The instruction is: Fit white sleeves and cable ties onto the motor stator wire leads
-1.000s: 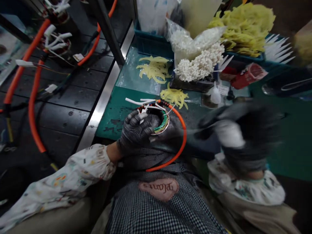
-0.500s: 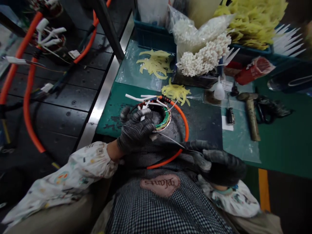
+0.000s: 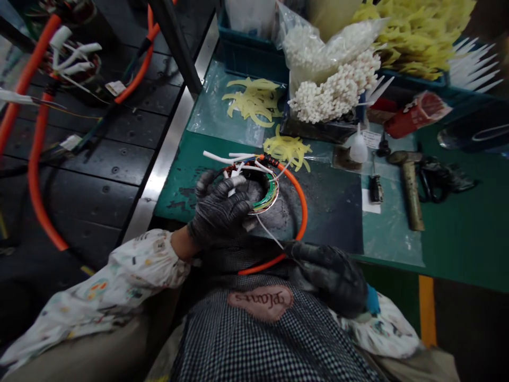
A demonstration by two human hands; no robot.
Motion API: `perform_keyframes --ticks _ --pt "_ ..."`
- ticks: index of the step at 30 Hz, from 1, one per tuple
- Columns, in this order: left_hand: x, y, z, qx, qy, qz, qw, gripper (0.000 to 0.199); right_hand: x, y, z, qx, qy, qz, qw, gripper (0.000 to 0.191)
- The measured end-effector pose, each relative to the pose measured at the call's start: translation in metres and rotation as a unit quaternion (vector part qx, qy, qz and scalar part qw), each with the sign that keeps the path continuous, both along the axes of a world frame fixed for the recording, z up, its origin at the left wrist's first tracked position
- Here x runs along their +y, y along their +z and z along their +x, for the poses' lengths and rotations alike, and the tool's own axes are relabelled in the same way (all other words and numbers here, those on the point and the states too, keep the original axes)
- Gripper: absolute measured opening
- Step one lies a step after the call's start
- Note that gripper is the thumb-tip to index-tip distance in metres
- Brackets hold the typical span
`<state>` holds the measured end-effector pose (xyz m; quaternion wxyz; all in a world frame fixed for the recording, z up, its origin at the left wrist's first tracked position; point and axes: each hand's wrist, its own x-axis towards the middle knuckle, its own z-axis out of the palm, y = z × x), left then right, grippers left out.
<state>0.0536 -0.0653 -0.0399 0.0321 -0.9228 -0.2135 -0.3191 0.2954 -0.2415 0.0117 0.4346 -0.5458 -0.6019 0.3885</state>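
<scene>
My left hand, in a dark grey glove, is closed on the left side of a ring-shaped wound coil with green and white edges. White sleeved leads stick out from the coil's far side. An orange cable curves from the coil round to my apron. Between the coil and my right hand runs a thin white cord. The gloved fingers of my right hand are pinched on the cord's near end, in front of the apron.
Yellow strips lie behind the coil, beside a bag of white pieces. A hammer and a screwdriver rest at right. More orange cables cross the dark surface at left.
My right hand has moved left, closer to the coil, and the stretch of cord between them is shorter and steeper. My left hand has stayed on the coil.
</scene>
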Motion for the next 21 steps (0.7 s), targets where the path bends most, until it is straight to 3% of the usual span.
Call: perform_keyframes --ticks 2,4,6,8,11,14,19,21 --pt "0.002 0.005 0.0 -0.014 -0.022 0.018 1.0 0.022 0.017 -0.015 -0.009 -0.062 0.022 0.081 0.995 0.028" --pt "0.005 0.008 0.0 -0.008 -0.033 0.013 0.999 0.02 0.037 -0.03 -0.016 -0.139 0.004 0.132 0.982 0.02" --pt "0.007 0.008 -0.001 0.016 -0.038 -0.022 0.999 0.018 0.055 -0.04 -0.02 -0.207 -0.059 0.14 0.966 0.017" --pt "0.01 0.005 -0.003 0.049 -0.039 -0.075 0.995 0.017 0.071 -0.044 -0.023 -0.267 -0.125 0.141 0.945 0.031" --pt "0.014 0.0 -0.005 0.043 -0.051 -0.116 0.991 0.013 0.092 -0.043 -0.026 -0.321 -0.138 0.13 0.928 0.038" --pt "0.015 -0.003 -0.006 -0.002 -0.071 -0.102 0.992 0.01 0.107 -0.038 -0.03 -0.283 -0.085 0.112 0.949 0.029" --pt "0.014 -0.002 -0.003 -0.004 -0.071 -0.073 0.995 0.011 0.119 -0.028 -0.025 -0.054 -0.091 0.081 0.991 0.021" --pt "0.014 -0.002 -0.002 -0.003 -0.07 -0.079 0.994 0.011 0.119 -0.023 -0.019 0.014 -0.042 0.049 0.998 0.024"
